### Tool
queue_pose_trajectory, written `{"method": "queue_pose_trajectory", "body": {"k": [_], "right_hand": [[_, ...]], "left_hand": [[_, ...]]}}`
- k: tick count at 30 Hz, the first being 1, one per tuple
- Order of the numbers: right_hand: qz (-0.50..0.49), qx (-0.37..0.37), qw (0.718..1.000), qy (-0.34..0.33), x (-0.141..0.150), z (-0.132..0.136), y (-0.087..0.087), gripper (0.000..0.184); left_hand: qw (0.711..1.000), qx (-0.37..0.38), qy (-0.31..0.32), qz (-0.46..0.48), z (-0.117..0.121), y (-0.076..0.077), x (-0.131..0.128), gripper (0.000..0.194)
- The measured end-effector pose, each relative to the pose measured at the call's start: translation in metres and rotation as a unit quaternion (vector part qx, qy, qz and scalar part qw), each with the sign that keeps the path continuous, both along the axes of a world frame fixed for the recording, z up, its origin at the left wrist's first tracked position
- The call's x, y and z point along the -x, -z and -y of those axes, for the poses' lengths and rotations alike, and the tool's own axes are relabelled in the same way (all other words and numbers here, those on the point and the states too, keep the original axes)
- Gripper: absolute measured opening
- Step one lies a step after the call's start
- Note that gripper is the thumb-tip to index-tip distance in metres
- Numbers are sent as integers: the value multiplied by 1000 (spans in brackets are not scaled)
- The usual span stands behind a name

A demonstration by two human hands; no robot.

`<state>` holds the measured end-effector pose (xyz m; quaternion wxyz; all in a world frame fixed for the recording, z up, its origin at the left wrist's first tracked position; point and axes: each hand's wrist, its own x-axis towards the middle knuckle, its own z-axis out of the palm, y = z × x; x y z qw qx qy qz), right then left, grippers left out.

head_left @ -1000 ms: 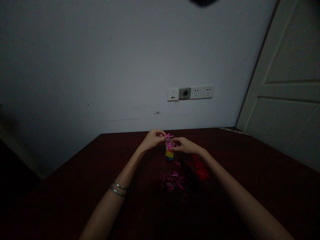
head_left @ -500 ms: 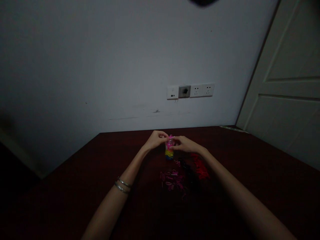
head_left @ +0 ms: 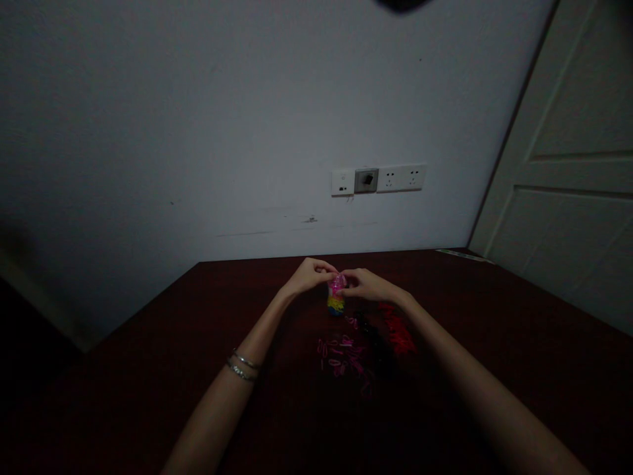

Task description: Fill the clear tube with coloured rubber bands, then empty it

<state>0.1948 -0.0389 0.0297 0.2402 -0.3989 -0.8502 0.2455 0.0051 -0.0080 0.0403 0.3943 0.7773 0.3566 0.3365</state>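
Colour fills much of the small clear container (head_left: 336, 304) that we have between our hands near the far edge of the worktop (head_left: 237, 323): blue at the base, yellow above it, then pink up to where our fingers cover the top. It looks upright, and we judge the blue and yellow parts to be done, with the pink part well along. Our right hand (head_left: 364, 284) is partly closed, thumb and fingers curled against the container's right side, steadying it. Our left hand (head_left: 310, 276) comes in from the left with its fingertips drawn together at the mouth; we cannot tell whether a pink piece is pinched there, or how wide the gap between those fingers is. What is left lies outside, on the near side. Loose pink loops (head_left: 352, 356) are scattered close to us, with a couple more lying just nearer than the container. To their right lies a dark heap (head_left: 374, 340), too dim for us to make out single pieces, and beyond it, further right, a red heap (head_left: 398, 332) near our right forearm. We see no red inside the container, so those two heaps seem untouched.
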Motion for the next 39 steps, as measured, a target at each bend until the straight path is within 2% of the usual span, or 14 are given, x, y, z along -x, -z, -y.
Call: {"method": "queue_pose_trajectory", "body": {"k": [6, 14, 18, 20, 22, 25, 28, 31, 34, 36, 39], "right_hand": [[1, -3, 1000, 4, 0, 0, 0, 34], [-1, -2, 1000, 0, -1, -1, 1, 34], [1, -5, 1000, 0, 0, -2, 2, 34], [-3, -6, 1000, -1, 1, -3, 3, 33], [-9, -6, 1000, -4, 1, -3, 3, 30], [-5, -10, 1000, -1, 2, -2, 2, 24], [0, -23, 1000, 6, 2, -2, 2, 22], [-2, -36, 999, 8, 2, -3, 3, 23], [-3, -42, 999, 12, 2, -4, 4, 26], [-2, -43, 999, 15, 2, -5, 5, 27], [-6, -40, 999, 17, 2, -7, 7, 27]], "left_hand": [[1000, 3, 6, 7, 0, -2, 2, 22], [999, -12, -20, 23, -2, -1, 5, 20], [999, -16, -31, 16, 6, -11, 12, 21], [1000, -19, -6, -20, 15, -19, 14, 23], [995, -24, 50, -86, 27, -28, 14, 23], [968, -19, 147, -205, 43, -31, 8, 22], [931, -54, 181, -313, 56, -21, -5, 19], [891, -150, 129, -409, 67, -4, -20, 19], [854, -206, 73, -472, 75, 13, -32, 18], [842, -223, 54, -488, 77, 23, -37, 19], [841, -228, 43, -488, 76, 35, -41, 21]]}}
